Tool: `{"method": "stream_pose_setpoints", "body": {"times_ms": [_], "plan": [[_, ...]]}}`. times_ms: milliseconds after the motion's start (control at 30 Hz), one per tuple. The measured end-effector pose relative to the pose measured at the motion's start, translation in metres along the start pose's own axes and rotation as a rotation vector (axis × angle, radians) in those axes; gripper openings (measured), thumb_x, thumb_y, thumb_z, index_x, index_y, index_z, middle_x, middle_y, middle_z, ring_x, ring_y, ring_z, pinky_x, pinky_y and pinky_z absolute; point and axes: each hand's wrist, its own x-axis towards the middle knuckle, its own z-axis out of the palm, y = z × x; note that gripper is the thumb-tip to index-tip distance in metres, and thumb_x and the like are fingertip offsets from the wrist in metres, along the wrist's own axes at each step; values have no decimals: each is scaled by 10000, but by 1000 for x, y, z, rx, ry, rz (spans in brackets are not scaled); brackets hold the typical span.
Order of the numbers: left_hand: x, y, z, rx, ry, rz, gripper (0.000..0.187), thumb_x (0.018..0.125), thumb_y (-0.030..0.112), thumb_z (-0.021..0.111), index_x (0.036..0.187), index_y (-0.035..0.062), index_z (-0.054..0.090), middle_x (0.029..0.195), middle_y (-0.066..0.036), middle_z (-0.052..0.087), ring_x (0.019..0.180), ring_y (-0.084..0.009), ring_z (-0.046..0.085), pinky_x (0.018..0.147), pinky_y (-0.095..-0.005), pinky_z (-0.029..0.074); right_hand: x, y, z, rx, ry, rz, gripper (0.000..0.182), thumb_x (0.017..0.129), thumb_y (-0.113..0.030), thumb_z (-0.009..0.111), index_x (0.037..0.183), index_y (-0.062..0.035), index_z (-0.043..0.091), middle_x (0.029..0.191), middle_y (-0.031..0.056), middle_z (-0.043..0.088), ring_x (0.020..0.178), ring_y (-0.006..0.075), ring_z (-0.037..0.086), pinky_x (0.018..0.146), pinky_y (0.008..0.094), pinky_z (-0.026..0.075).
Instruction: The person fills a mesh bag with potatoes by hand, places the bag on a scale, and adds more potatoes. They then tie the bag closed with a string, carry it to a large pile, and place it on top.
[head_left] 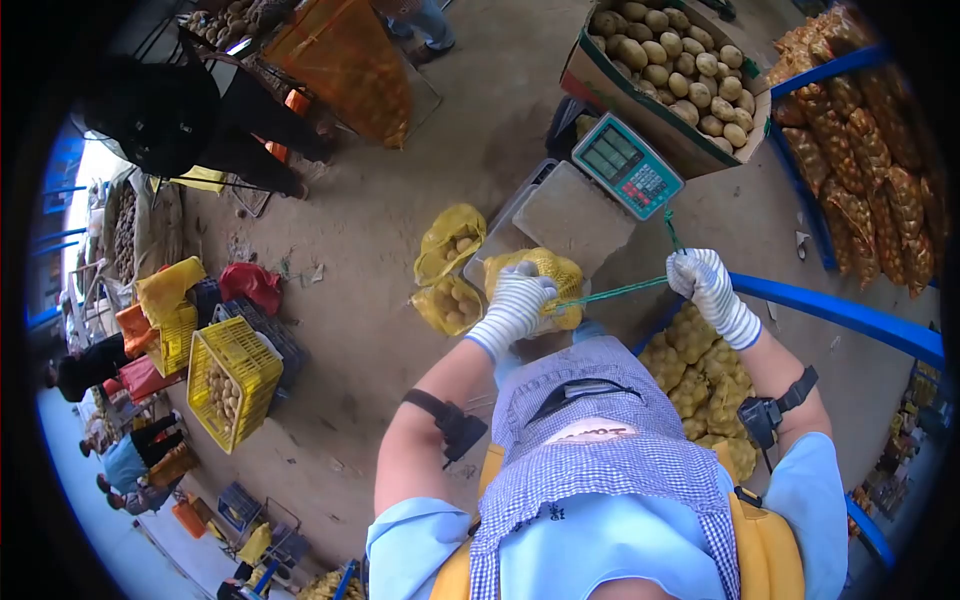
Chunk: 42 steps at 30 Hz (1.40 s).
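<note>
My left hand [520, 298], in a striped glove, is closed at the gathered top of a yellow mesh bag [553, 272] close to my apron. My right hand [700, 283], gloved the same way, is closed on green twine [625, 292]. The twine runs taut from the bag to my right hand, and a strand goes up toward the scale display [628, 165]. Just beyond the bag lies the scale's flat platform [575, 222]. Two more yellow mesh bags with potatoes, an upper bag [450, 243] and a lower bag [446, 305], sit to its left.
A cardboard box of potatoes [680, 75] stands beyond the scale. Filled yellow mesh bags [695, 365] lie at my right, near a blue rail [840, 318]. Stacked sacks [860, 160] are at far right. A yellow crate [235, 385] and several people are at left.
</note>
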Motion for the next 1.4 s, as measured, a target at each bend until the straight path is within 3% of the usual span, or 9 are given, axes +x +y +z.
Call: {"method": "stream_pose_setpoints", "body": {"times_ms": [133, 300, 433, 600, 833, 967, 1033, 1233, 1400], "plan": [[15, 0, -12, 111, -370, 85, 248, 758, 259, 589, 962, 125, 634, 834, -89, 630, 699, -281, 624, 620, -372, 496, 32, 17, -21, -952, -109, -504, 267, 832, -198, 483, 638, -18, 522, 611, 180, 515, 639, 375, 498, 591, 438, 396], [8, -7, -18, -214, -281, 52, 324, 848, 314, 574, 1067, 77, 608, 960, -118, 646, 858, -242, 629, 743, -294, 491, 63, 66, -35, -1020, -11, -340, 261, 837, -220, 486, 690, -14, 548, 688, 211, 556, 689, 401, 523, 630, 461, 412], [4, -4, 23, -1412, -278, -365, 463, 853, 464, 544, 1040, 44, 596, 1024, -72, 623, 865, -197, 619, 770, -307, 487, 47, 91, -39, -890, 31, -255, 267, 853, -219, 478, 699, -14, 552, 702, 222, 558, 723, 424, 516, 635, 477, 404], [0, 4, 35, -1874, -208, -485, 406, 853, 449, 554, 852, 43, 565, 998, -78, 619, 717, -158, 599, 699, -319, 503, 30, 65, -31, -190, 109, -49, 374, 895, -250, 458, 590, -34, 467, 519, 21, 430, 498, 106, 395, 492, 266, 347], [21, 9, 40, -1093, -214, -412, 395, 802, 426, 631, 937, 56, 598, 782, -74, 642, 641, -193, 617, 517, -295, 472, 42, 7, -10, 261, 80, -125, 390, 907, -247, 441, 561, -67, 426, 506, 23, 409, 451, 95, 364, 455, 253, 303], [22, 14, 21, -663, -304, -279, 447, 697, 340, 733, 878, -47, 604, 734, -83, 611, 726, -213, 591, 688, -314, 479, 40, 70, -47, -1036, 60, -663, 321, 859, -193, 460, 584, -29, 479, 545, 140, 510, 511, 305, 490, 517, 405, 378], [20, 8, 48, -1091, -101, -372, 371, 715, 364, 722, 768, 20, 594, 640, -34, 568, 571, -184, 549, 551, -332, 465, 23, 111, -44, -923, -1, -130, 248, 807, -173, 480, 628, -12, 539, 635, 187, 563, 641, 377, 533, 594, 468, 406], [37, 27, 42, -2289, 266, -1289, 242, 804, 318, 653, 672, 173, 512, 491, 56, 373, 361, -69, 309, 320, -235, 256, -7, 144, 80, -1242, -762, -269, 192, 702, -219, 529, 649, -72, 640, 653, 173, 611, 629, 330, 602, 605, 446, 472], [59, 60, 56, -1804, 623, -1229, 161, 776, 173, 664, 822, 61, 558, 602, 1, 513, 514, -106, 529, 401, -232, 408, 33, 206, 222, -816, -759, -373, 284, 788, -259, 484, 985, -82, 583, 1075, 147, 558, 956, 253, 546, 771, 371, 443]]}}
